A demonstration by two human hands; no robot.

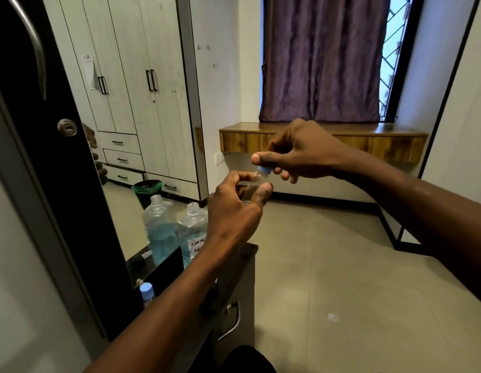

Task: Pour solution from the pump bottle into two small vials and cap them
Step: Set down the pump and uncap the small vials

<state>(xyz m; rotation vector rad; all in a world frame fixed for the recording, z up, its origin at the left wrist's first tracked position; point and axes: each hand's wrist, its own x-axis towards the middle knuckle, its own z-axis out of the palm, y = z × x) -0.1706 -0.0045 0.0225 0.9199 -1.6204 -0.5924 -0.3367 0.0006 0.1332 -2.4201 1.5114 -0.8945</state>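
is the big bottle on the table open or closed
Open: the bottle shows a bare threaded neck, with no pump or cap on it.

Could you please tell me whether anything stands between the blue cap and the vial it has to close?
Nothing visible does: the right hand pinches the blue cap directly atop the vial gripped by the left hand.

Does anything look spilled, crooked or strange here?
No spill shows. One thing stands out: the bottle on the dark cabinet stands with its neck open, no pump head on it. The left hand holds a vial tilted while the right hand pinches its blue cap.
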